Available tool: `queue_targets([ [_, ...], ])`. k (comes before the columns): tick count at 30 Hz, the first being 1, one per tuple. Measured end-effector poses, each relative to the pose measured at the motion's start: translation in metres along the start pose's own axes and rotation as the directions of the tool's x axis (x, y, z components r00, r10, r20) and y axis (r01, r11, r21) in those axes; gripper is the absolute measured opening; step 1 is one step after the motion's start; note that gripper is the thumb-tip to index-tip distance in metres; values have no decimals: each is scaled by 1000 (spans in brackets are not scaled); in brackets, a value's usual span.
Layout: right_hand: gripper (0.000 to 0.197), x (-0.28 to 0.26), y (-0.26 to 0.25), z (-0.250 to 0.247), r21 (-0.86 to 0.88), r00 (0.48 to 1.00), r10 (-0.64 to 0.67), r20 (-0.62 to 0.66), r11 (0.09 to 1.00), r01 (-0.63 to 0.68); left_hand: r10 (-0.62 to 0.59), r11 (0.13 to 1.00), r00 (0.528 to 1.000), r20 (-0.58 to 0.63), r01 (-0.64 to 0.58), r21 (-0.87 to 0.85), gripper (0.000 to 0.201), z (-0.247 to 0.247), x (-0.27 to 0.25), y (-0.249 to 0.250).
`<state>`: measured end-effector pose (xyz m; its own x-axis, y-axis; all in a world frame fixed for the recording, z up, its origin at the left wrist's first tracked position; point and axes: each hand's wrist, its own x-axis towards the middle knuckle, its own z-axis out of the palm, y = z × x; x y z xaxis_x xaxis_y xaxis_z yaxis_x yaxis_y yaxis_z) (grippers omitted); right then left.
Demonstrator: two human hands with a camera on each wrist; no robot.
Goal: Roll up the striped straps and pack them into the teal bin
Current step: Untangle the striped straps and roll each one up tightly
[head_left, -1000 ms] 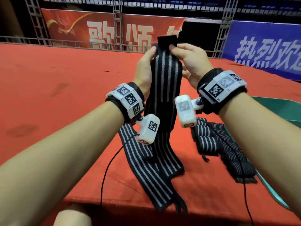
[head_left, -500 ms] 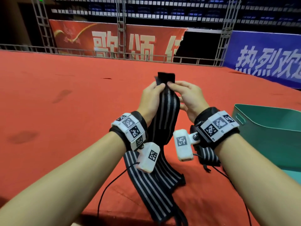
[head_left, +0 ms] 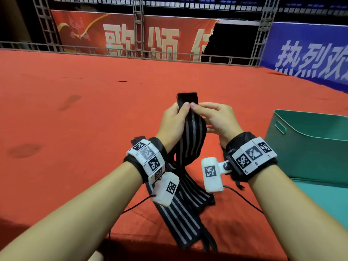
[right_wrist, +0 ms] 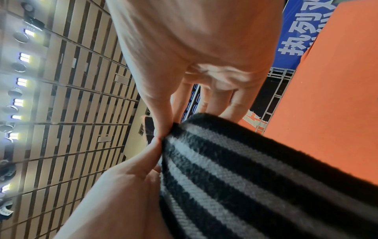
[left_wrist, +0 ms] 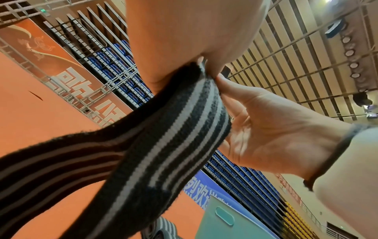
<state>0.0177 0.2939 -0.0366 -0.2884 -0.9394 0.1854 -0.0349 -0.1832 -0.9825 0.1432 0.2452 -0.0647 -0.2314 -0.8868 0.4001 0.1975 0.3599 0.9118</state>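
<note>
Red cloth covers the surface, which runs back to a metal railing with a red banner and a blue banner behind it, both bearing large pale characters. Both hands are raised above the surface near its front edge. Left hand and right hand meet thumb to thumb at the upper end of a striped strap, black with grey lengthwise stripes, each hand pinching it between thumb and fingers. A plain black end tab of the strap stands up above the two thumbs. From the pinch the strap hangs down between the wrists, bends, and trails onto the surface, its lower length lying flat and reaching the front edge. The left wrist view shows the right hand with its thumb tip pressed on the strap edge, palm facing the camera. The right wrist view shows the left hand's thumb and the right thumb meeting at the strap corner. A teal bin stands on the surface at the right, just beside the right wrist, with a slot handle in its near wall; its interior is not visible from here. A second striped piece appears at the bottom of the left wrist view beside the bin, possibly a rolled strap, though too little shows to confirm. Each wrist carries a black band with white coded marker blocks.
</note>
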Motion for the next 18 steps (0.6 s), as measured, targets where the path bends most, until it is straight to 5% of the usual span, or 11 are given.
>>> queue_targets([
  [5, 29, -3, 10, 3, 109, 994, 102, 49, 988, -106, 28, 1000, 998, -59, -28, -9, 20, 3, -8, -13],
  [10, 40, 0, 21, 2, -144, 990, -56, -128, 989, 37, -23, 999, 995, -99, 19, -41, 17, 5, -13, -21],
  [14, 18, 2, 22, -7, -252, 973, -232, 10, 941, 227, -42, 992, 999, 11, 43, -121, 23, 1, -13, -21],
  [18, 12, 3, 26, -14, -119, 980, -190, 61, 973, 196, -8, 998, 995, 103, 14, -57, 25, -2, -15, -15],
])
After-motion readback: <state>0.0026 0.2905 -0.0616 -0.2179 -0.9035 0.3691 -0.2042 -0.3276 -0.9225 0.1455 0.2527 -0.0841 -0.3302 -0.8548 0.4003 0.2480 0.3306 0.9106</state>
